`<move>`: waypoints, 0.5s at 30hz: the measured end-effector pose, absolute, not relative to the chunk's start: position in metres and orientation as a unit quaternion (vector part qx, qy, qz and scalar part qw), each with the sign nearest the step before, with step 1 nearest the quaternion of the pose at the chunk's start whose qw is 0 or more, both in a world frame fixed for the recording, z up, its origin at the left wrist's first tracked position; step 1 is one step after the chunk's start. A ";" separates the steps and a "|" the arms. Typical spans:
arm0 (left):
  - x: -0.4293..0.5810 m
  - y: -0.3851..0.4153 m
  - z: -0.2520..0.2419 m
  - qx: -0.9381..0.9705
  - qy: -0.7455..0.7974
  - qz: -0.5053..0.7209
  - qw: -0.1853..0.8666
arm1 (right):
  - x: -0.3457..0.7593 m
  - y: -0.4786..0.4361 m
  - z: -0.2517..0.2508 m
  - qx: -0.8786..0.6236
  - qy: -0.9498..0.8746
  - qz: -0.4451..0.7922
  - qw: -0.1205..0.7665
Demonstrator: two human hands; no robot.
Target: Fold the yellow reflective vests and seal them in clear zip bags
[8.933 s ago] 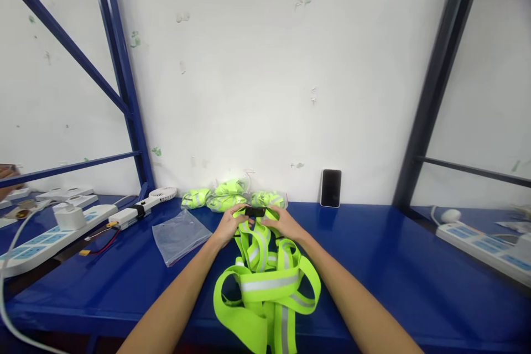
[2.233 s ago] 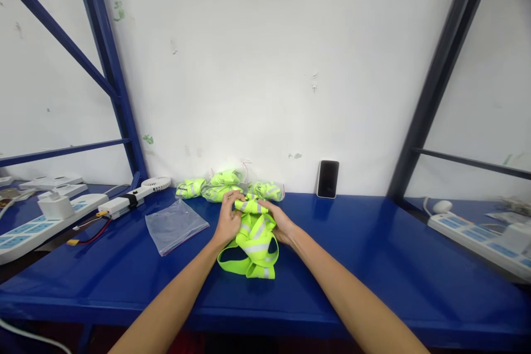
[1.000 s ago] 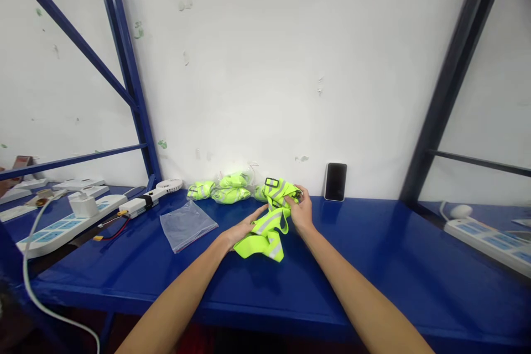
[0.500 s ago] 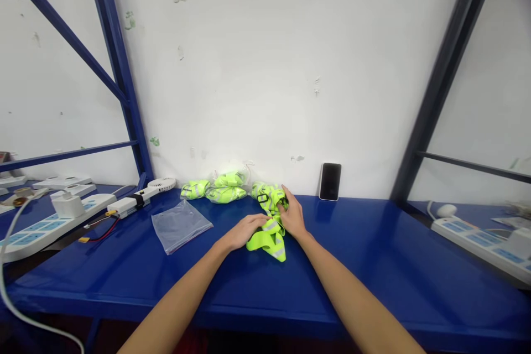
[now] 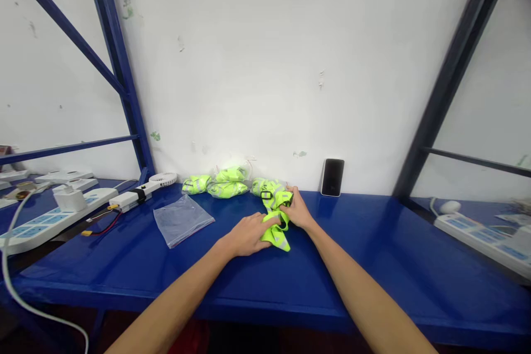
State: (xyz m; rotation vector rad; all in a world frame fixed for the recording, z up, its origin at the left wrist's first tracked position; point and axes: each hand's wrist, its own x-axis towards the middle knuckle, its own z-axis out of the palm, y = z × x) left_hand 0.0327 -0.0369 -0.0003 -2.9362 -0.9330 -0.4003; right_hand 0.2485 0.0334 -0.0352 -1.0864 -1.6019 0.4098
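A neon-yellow reflective strap point(image 5: 277, 237) with grey bands and a dark buckle lies loosely bunched on the blue table point(image 5: 373, 254). My left hand point(image 5: 249, 234) is closed on its near part, fingers over the fabric and thumb below. My right hand point(image 5: 298, 211) grips the bunched far part from the right side; its fingertips are partly hidden in the folds. Behind the strap, against the wall, more neon-yellow reflective material point(image 5: 262, 185) shows. Just left of it sit several bagged neon-yellow bundles point(image 5: 227, 189).
A flat clear zip bag point(image 5: 182, 220) lies left of my hands. A phone point(image 5: 332, 177) leans upright on the wall. Further left are a white handheld fan point(image 5: 162, 178), a battery pack with wires, and a power strip point(image 5: 53, 227). Another power strip point(image 5: 481, 238) is at right.
My left hand has closed on the near part of the strap and gathered its loop, which spread out flatter before. My right hand keeps its grip. The view has shifted slightly.
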 end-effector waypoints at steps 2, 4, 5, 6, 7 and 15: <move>0.028 -0.032 -0.001 -0.946 -0.295 -0.123 0.045 | 0.248 0.027 -0.030 -0.478 -0.685 0.167 0.523; 0.025 -0.029 -0.002 -0.944 -0.293 -0.137 0.065 | 0.247 0.021 -0.023 -0.498 -0.688 0.155 0.504; 0.023 -0.028 -0.003 -0.942 -0.291 -0.150 0.075 | 0.246 0.018 -0.020 -0.499 -0.690 0.149 0.502; 0.023 -0.027 -0.004 -0.940 -0.287 -0.166 0.085 | 0.245 0.015 -0.015 -0.492 -0.694 0.145 0.505; 0.021 -0.025 -0.005 -0.936 -0.283 -0.185 0.095 | 0.244 0.012 -0.011 -0.476 -0.701 0.143 0.512; -0.001 -0.011 0.001 -0.832 -0.337 -0.412 0.157 | 0.224 -0.007 0.010 -0.337 -0.793 0.202 0.465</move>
